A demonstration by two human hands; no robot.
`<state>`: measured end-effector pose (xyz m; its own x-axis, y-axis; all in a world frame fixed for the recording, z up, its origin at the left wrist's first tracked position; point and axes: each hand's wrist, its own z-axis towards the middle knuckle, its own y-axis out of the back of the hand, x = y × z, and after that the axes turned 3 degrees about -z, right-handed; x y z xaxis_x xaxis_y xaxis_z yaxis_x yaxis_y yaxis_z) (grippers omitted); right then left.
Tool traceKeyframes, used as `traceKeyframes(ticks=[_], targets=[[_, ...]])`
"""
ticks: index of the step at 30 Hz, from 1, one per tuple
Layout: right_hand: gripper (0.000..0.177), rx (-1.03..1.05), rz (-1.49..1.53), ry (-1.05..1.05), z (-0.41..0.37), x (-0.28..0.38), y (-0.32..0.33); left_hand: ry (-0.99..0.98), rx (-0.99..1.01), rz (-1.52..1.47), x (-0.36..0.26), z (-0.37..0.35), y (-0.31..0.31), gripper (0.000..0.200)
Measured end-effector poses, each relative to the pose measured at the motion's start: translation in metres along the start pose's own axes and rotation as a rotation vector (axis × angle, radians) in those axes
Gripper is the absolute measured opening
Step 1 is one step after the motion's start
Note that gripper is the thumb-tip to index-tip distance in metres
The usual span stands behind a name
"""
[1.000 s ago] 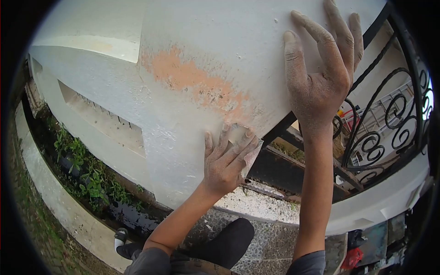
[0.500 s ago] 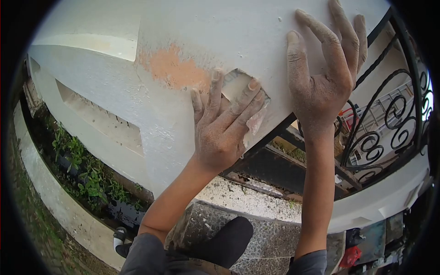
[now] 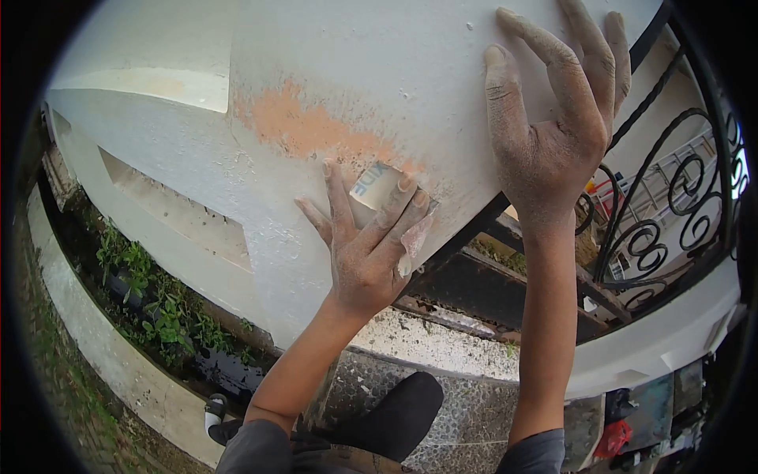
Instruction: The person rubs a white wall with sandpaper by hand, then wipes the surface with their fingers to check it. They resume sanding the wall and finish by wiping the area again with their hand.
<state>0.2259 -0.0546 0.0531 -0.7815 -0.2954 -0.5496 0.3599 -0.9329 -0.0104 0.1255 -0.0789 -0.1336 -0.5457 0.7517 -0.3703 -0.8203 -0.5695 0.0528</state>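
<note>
My left hand (image 3: 365,265) presses a folded piece of sandpaper (image 3: 373,186) flat to the white wall (image 3: 339,55). Printed letters show on the sheet's pale back, and a torn edge sticks out near the thumb side. Just above the fingers, paint is worn away to a bare orange patch (image 3: 296,122). My right hand (image 3: 557,150) leans on the wall near its right edge, fingers spread, with nothing in it. Both hands are coated in pale dust.
Right of the wall stands a black iron railing (image 3: 679,186) with scrollwork. A ditch with green plants (image 3: 170,320) runs along the lower left, beside a concrete kerb (image 3: 103,340). Below are a pebbled step (image 3: 466,411) and a red bag (image 3: 613,438).
My left hand and the sandpaper have slid down and slightly left on the wall, uncovering more of the orange patch. My right hand stays in about the same place.
</note>
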Motion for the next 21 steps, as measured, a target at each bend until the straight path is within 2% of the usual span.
traceKeyframes(ticks=[2,5,6,9,13,16,17,19,21], targets=[[0.023,0.026,0.023,-0.04,0.0,0.002,0.002,-0.025,0.0,0.001,-0.012,0.032,0.003,0.034],[0.022,0.032,0.061,-0.069,0.002,0.005,0.004,0.014,-0.018,-0.009,-0.003,-0.007,-0.004,0.032],[0.022,-0.009,0.044,-0.036,0.0,0.003,-0.001,0.05,0.033,0.016,-0.004,-0.016,0.001,0.03],[0.022,-0.02,0.05,-0.027,0.0,0.003,0.001,-0.023,0.003,-0.004,-0.002,-0.004,-0.006,0.03],[0.023,0.02,0.079,-0.078,0.002,0.005,0.005,-0.028,0.066,0.011,-0.015,0.023,0.0,0.031],[0.023,0.02,0.084,-0.074,0.002,0.005,0.006,0.059,0.108,0.014,-0.009,-0.032,-0.006,0.031],[0.023,0.015,0.083,-0.068,0.002,0.004,0.006,0.008,0.094,0.028,-0.005,-0.032,-0.009,0.031],[0.023,0.004,0.095,-0.054,0.001,0.004,0.005,-0.078,0.066,0.057,-0.006,0.0,-0.005,0.031],[0.023,-0.016,0.111,-0.046,0.001,0.003,0.004,-0.079,0.05,0.032,-0.017,0.022,-0.004,0.031]])
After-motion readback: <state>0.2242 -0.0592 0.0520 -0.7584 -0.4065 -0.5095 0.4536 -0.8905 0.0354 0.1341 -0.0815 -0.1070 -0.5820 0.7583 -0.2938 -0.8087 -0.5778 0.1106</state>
